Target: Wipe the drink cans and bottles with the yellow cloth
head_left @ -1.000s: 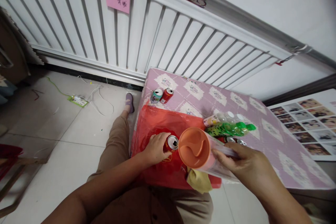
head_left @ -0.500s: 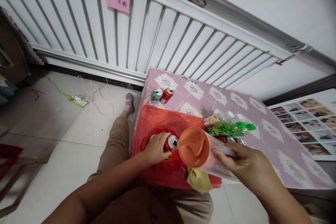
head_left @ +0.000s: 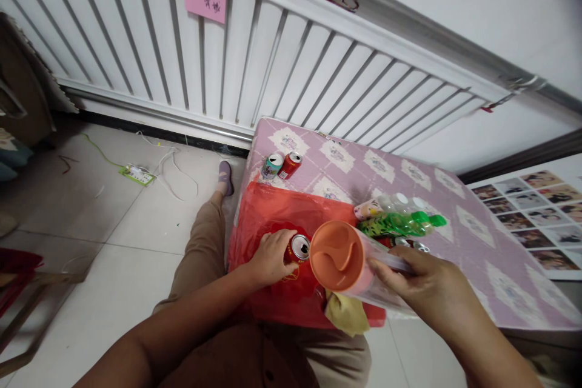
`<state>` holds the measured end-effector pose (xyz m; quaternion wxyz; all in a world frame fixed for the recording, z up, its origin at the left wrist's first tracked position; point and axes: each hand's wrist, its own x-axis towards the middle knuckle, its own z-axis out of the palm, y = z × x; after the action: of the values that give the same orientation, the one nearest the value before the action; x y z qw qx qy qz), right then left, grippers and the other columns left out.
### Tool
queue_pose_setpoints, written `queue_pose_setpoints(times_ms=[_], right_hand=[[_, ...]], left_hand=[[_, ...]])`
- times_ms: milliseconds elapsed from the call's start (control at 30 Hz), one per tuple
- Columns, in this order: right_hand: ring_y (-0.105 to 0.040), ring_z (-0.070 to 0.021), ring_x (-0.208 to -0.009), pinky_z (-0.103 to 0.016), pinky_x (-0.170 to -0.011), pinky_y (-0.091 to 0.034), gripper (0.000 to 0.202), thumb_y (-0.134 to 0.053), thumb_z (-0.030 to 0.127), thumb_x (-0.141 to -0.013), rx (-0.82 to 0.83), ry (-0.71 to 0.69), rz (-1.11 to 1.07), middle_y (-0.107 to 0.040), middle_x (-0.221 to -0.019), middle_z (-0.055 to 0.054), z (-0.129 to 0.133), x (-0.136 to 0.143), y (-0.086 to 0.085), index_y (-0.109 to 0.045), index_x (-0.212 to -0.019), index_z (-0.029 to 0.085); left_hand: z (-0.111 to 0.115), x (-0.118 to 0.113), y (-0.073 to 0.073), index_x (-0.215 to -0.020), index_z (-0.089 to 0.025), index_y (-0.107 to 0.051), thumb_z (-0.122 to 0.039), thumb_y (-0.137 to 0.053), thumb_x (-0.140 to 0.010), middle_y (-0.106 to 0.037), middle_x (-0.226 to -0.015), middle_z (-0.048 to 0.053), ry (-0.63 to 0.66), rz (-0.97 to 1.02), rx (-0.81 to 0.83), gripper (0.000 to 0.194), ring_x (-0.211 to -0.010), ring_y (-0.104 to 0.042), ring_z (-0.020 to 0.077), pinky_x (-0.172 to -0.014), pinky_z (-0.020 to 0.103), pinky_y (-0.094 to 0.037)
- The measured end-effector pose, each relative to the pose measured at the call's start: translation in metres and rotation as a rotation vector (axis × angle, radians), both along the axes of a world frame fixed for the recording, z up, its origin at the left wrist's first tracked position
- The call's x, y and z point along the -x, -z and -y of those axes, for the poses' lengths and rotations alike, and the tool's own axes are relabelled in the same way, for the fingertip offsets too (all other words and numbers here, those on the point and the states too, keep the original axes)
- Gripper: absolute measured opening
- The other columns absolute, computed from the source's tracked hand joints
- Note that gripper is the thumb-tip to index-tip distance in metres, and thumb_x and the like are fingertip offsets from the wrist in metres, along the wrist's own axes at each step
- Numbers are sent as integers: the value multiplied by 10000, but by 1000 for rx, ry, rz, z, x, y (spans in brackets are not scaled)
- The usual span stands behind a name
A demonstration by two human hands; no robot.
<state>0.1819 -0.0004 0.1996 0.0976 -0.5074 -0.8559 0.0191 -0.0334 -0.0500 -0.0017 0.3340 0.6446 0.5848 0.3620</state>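
Observation:
My left hand is wrapped round an opened red can, held upright over a red plastic sheet. Just to its right, my right hand grips the handle of a clear pitcher with an orange lid. The pitcher is tilted, its lid close beside the can's top. Whether any liquid is flowing cannot be made out. A yellow cloth lies below the pitcher at the sheet's edge.
A teal can and another red can stand on the patterned cover. Green-capped bottles lie beyond the pitcher. A white radiator lines the wall. Cables and a power strip are on the floor.
Both hands keep their hold on the can and the pitcher. The whole view has shifted very slightly; nothing else has visibly moved.

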Motion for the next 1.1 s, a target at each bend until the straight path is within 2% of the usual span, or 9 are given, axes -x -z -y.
queue_pose_setpoints(times_ms=[400, 767, 967, 1100], right_hand=[[-491, -149, -477, -263, -443, -352, 480, -550, 648, -830, 9, 5, -18, -591, -530, -17, -2, -3, 3, -628, -641, 213], [-586, -177, -513, -272, -464, -417, 421, -590, 613, -805, 93, -10, -8, -676, -604, -31, -9, -9, 5, -697, -711, 217], [-523, -160, -477, -262, -413, -339, 455, -555, 641, -815, 28, -16, -39, -603, -537, -24, -4, -3, 4, -625, -640, 227], [-512, -157, -463, -271, -429, -353, 425, -558, 618, -811, 34, -37, -47, -588, -522, -9, -3, -1, 3, -624, -638, 235]], left_hand=[[-1, 0, 1, -1376, -252, -400, -279, -752, -733, -547, -1407, 105, 1, -3, 6, 733, -1303, -500, 304, -1090, 507, -359], [0, 0, 1, -1374, -247, -403, -279, -756, -730, -548, -1406, 104, -2, -1, 2, 735, -1299, -504, 301, -1088, 503, -362], [0, 0, -1, -1384, -252, -392, -285, -748, -741, -536, -1419, 110, 5, -12, 17, 736, -1312, -494, 306, -1096, 513, -348], [0, 0, 0, -1383, -247, -390, -289, -752, -741, -539, -1415, 111, 9, -11, 12, 739, -1313, -494, 303, -1096, 509, -350]])
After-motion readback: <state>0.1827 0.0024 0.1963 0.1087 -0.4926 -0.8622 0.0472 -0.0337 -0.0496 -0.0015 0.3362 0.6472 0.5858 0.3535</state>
